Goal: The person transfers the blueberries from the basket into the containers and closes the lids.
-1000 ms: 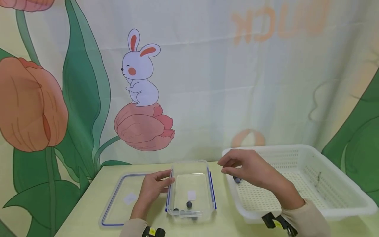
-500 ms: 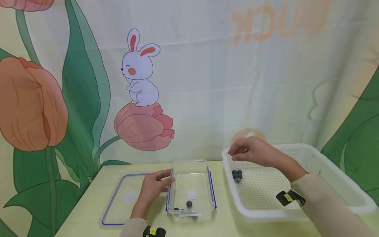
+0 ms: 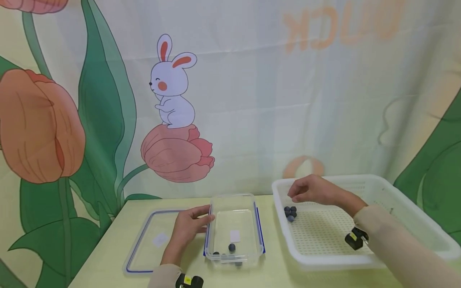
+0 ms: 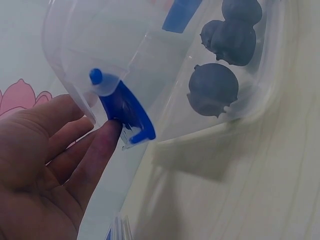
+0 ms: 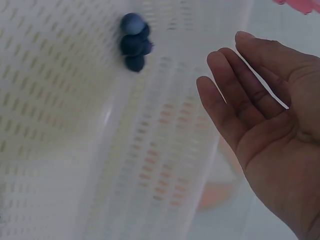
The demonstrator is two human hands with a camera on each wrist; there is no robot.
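My left hand [image 3: 185,230] grips the left wall of a clear plastic food container [image 3: 235,220]. In the left wrist view, a fingertip presses against its blue latch [image 4: 127,112], which hangs unfastened. Several blueberries [image 4: 212,90] lie inside the container at its near end. My right hand [image 3: 313,190] hovers over the far left corner of a white plastic basket [image 3: 335,262], its fingers bent loosely and nothing between them. Just below it, several blueberries [image 3: 290,213] sit clustered on the basket floor, apart from the fingers [image 5: 215,95] in the right wrist view.
A clear lid with a blue seal [image 3: 138,244] lies flat on the table [image 3: 108,256], left of the container and partly behind my left hand. A printed curtain [image 3: 237,100] hangs behind the table. The basket's raised walls surround its berries.
My right hand has moved right from the gap beside the container to above the basket's berries, then dipped slightly. My left hand has kept its hold on the container.
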